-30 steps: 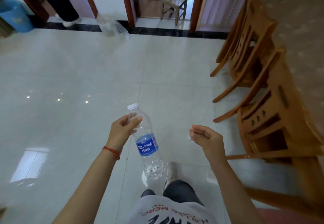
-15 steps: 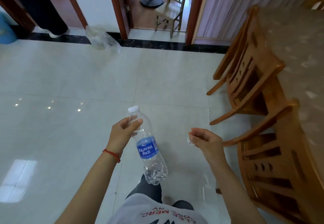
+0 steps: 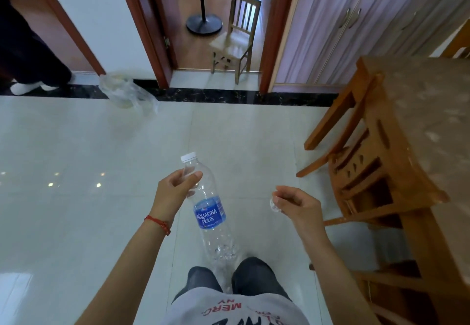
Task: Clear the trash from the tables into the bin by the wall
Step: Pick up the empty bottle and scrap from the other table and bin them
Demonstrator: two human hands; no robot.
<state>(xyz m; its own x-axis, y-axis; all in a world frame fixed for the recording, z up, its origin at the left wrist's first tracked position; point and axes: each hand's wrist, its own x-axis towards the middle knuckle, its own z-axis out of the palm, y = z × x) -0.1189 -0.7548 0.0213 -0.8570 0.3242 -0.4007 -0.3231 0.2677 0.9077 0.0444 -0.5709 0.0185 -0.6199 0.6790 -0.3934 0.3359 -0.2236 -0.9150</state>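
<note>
I am holding an empty clear water bottle in my left hand, my thumb and fingers curling round its neck just under the white cap. The bottle is hanging tilted, cap away from me and base pointing down toward my knees, its blue label facing up. A red string bracelet is sitting on my left wrist.

My right hand is pinching a small crumpled piece of clear trash between thumb and fingertips; I cannot tell what the scrap is. The two hands are well apart, with bare floor between them.

I am standing on pale glossy tiles. The bin, lined with a loose clear plastic bag, is standing against the white wall ahead and to my left, on the black border strip that runs along the floor's far edge. It is well away from both hands. Left of it, another person's dark trouser leg and white shoe are showing.

On my right, a table with a mottled top is running along the frame edge, with a wooden chair tucked against its near edge. Through the doorway ahead, a small wooden chair is standing beside a round black stand base. A lilac cupboard is filling the wall right of that doorway.
</note>
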